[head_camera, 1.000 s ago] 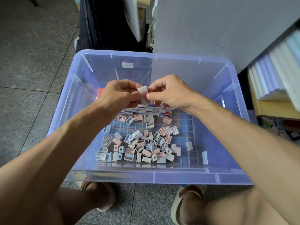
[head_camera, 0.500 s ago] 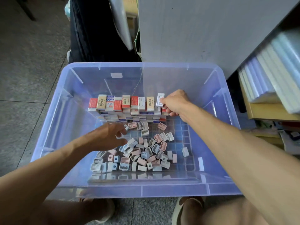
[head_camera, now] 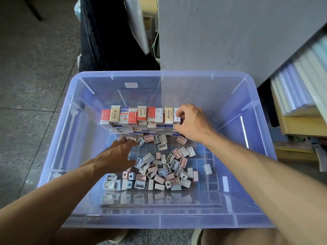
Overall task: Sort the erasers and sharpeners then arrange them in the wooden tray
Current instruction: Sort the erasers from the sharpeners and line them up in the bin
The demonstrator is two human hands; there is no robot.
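Translucent blue plastic walls frame everything: a big storage bin (head_camera: 251,110) sits on the grey tiled floor (head_camera: 31,71), and both arms reach down into it. Along the far side stands the row of erasers (head_camera: 139,114), packed upright side by side in red, white and cream sleeves, with more layers stacked under them. Right hand (head_camera: 192,123) is up at the right end of that row, fingers curled, thumb and fingertips pinching the last white eraser (head_camera: 177,114) as it stands touching its neighbour. Left hand (head_camera: 117,153) hovers lower, palm down, fingers loosely spread and stretched toward the back, tips near a lone sharpener (head_camera: 141,141) just below the eraser stack; it seems to hold nothing, though the underside of the hand is hidden. Across the bin's gridded bottom lies the loose heap of sharpeners (head_camera: 162,170), small pink, pale blue and white blocks tumbled at all angles, some showing their blades. One sharpener (head_camera: 207,169) lies apart to the right of the heap, and a white block (head_camera: 225,183) lies further right near the wall. Stacked books and papers (head_camera: 300,89) fill shelves on the right
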